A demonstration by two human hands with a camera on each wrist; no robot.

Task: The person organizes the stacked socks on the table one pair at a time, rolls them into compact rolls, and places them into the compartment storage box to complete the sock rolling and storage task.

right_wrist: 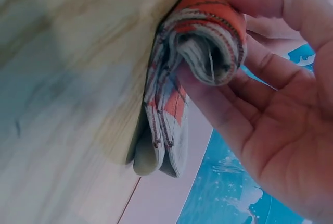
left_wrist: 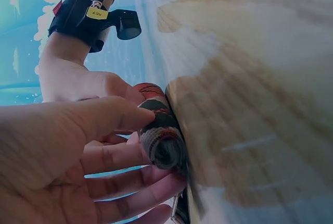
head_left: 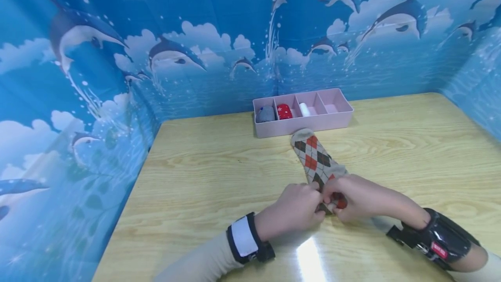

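A pair of grey argyle socks (head_left: 313,156) with red and dark diamonds lies flat on the table, toes pointing away, the near end rolled up. Stacked layers and the spiral of the roll (right_wrist: 208,47) show in the right wrist view. My left hand (head_left: 299,206) pinches the roll's left end, thumb on top and fingers beneath. At the other end my right hand (head_left: 358,195) holds the roll between thumb and fingers. In the left wrist view the roll's end (left_wrist: 165,146) rests close against the tabletop, partly hidden by the left thumb.
Just past the toes stands a pink divided box (head_left: 305,123). Its compartments hold a grey bundle (head_left: 266,114), a red patterned bundle (head_left: 284,111) and a white roll (head_left: 304,109). A dolphin-print curtain (head_left: 219,55) borders the wooden table (head_left: 211,160).
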